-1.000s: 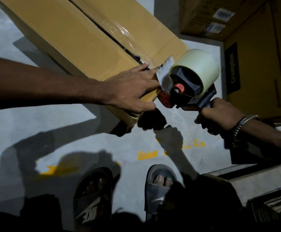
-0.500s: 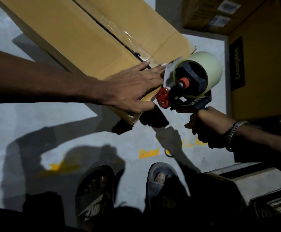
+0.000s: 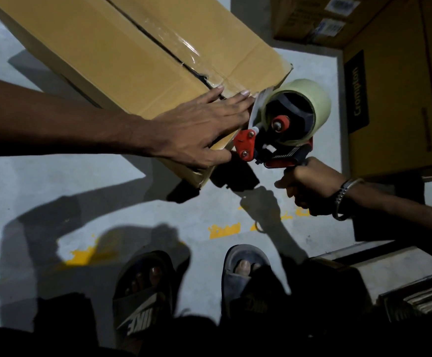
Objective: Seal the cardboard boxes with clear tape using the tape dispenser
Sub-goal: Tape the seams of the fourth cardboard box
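At frame centre the left hand [image 3: 199, 130] lies spread, fingers straight, pressed flat on the near end of the cardboard box [image 3: 122, 57], thumb wrapped under its edge. Just right of it, the right hand [image 3: 310, 184] grips the handle of the red-and-black tape dispenser [image 3: 284, 130], its nose touching the box end where clear tape [image 3: 176, 42] runs along the seam toward upper centre. Other cartons [image 3: 395, 99] stand at right on the grey floor [image 3: 107, 202].

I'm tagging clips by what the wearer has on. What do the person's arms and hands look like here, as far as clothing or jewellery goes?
Both forearms are bare, with no sleeves or gloves in view. The left hand shows no ring or band, and its wrist is bare. The right hand has two bands at the wrist: a plain silver metal bangle and a darker, linked-looking bracelet beside it. No watch is visible.
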`<state>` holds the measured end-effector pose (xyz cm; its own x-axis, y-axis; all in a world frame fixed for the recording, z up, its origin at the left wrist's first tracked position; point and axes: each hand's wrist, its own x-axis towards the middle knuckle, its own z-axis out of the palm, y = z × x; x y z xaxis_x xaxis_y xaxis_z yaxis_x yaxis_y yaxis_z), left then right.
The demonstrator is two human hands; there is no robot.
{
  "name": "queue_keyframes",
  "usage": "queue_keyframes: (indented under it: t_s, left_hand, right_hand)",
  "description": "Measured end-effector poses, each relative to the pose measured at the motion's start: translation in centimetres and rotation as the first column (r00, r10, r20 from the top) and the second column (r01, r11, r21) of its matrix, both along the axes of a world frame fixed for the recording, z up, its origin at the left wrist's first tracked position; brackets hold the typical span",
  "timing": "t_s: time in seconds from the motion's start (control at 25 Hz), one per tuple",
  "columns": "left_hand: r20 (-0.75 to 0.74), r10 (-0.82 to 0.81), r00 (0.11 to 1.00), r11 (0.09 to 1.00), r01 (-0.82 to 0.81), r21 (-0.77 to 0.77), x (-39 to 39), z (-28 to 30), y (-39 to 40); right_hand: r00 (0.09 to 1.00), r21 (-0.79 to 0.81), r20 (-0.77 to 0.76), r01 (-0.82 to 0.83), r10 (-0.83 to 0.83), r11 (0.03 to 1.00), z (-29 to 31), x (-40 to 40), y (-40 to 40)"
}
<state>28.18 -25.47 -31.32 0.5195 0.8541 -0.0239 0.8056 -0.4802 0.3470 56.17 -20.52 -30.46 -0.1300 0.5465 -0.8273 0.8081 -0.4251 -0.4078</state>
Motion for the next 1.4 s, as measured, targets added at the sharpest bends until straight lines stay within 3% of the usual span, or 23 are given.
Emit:
queue_keyframes:
  t_s: [0.12, 0.24, 0.36, 0.52, 0.68, 0.84, 1.04, 1.24, 1.4]
  left_hand:
    - [-0.025, 0.009, 1.000, 0.999, -0.010, -0.033, 0.4, 0.1, -0.1]
    - [-0.031, 0.027, 0.999, 1.000, -0.027, -0.010, 0.4, 0.0, 0.0]
    - [-0.117, -0.023, 0.993, 0.999, 0.026, 0.026, 0.0, -0.4, 0.1]
    - [-0.103, -0.030, 0.994, 0.998, 0.036, 0.056, 0.0, -0.5, 0.3]
    - [-0.083, -0.026, 0.996, 0.996, 0.033, 0.079, -0.2, -0.8, 0.3]
    - [-0.049, -0.023, 0.999, 0.993, 0.028, 0.113, -0.3, -0.9, 0.1]
    - [-0.084, -0.075, 0.994, 0.989, 0.085, 0.121, -0.3, -1.0, 0.0]
    - [-0.171, -0.109, 0.979, 0.987, 0.127, 0.095, 0.3, 0.3, 0.0]
    - [-0.233, -0.157, 0.960, 0.964, 0.200, 0.175, 0.1, 0.9, -0.7]
  right_hand:
    - [0.994, 0.245, 0.082, -0.086, 0.068, 0.966, -1.0, 0.2, 1.0]
    - [0.962, 0.450, 0.189, -0.263, 0.197, 0.853, -2.6, 0.1, 1.9]
    - [0.921, 0.511, 0.314, -0.370, 0.233, 0.776, -3.4, 0.3, 2.1]
    - [0.848, 0.591, 0.497, -0.486, 0.184, 0.643, -3.9, 0.4, 1.4]
    - [0.914, 0.612, 0.381, -0.361, 0.138, 0.704, -5.0, 0.9, 0.7]
    - [0.932, 0.606, 0.273, -0.358, 0.237, 0.711, -5.3, 3.3, 2.0]
    - [0.908, 0.576, 0.319, -0.412, 0.271, 0.706, -4.4, 6.4, 3.9]
    - [0.935, 0.658, 0.311, -0.341, 0.170, 0.672, -0.9, 6.4, 7.0]
    - [0.948, 0.710, 0.268, -0.315, 0.172, 0.630, 3.2, 4.5, 9.7]
